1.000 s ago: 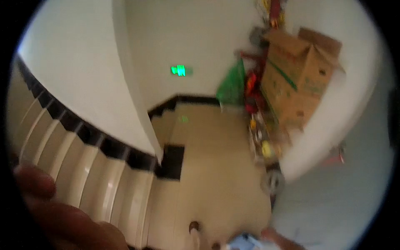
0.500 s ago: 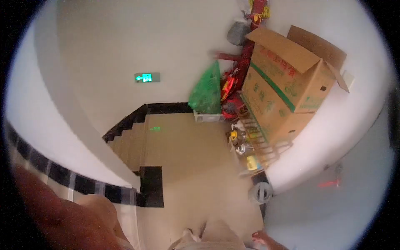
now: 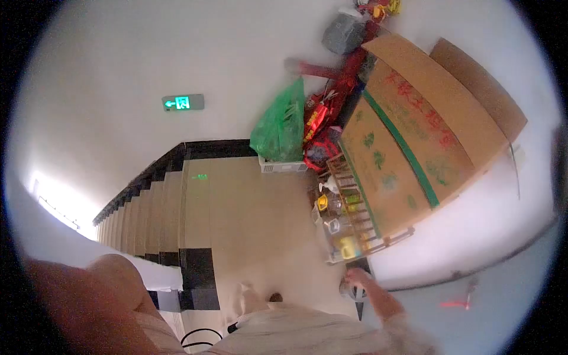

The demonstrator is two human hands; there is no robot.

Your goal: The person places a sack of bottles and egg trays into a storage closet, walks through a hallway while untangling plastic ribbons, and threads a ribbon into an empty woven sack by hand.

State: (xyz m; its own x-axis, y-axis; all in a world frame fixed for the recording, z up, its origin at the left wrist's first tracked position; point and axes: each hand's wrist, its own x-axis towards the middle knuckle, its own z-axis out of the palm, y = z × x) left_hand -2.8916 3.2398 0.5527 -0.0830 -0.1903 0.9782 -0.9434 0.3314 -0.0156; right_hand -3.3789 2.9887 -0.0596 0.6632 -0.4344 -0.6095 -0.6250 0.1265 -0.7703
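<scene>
My right hand (image 3: 358, 277) reaches out low on the right, over a round grey object (image 3: 346, 290) on the floor by the wall. Its fingers are small and blurred, and whether it touches that object I cannot make out. A bent arm (image 3: 100, 302), very near the camera, fills the lower left; my left hand itself does not show. Just left of my right hand stands a low box of bottles (image 3: 328, 236), beside a slatted wooden rack (image 3: 384, 241). Black cable-like loops (image 3: 201, 338) hang at the bottom edge.
Steps (image 3: 142, 207) lead off to the left past a dark tiled edge (image 3: 198, 272). Large cardboard boxes (image 3: 402, 142) lean along the right wall. A green plastic bag (image 3: 283, 130) sits on a white crate (image 3: 281, 167). A lit exit sign (image 3: 183, 103) hangs on the wall.
The view has moved closer to the boxes and shows more of the steps. My right hand has swung up and forward from the bottom edge.
</scene>
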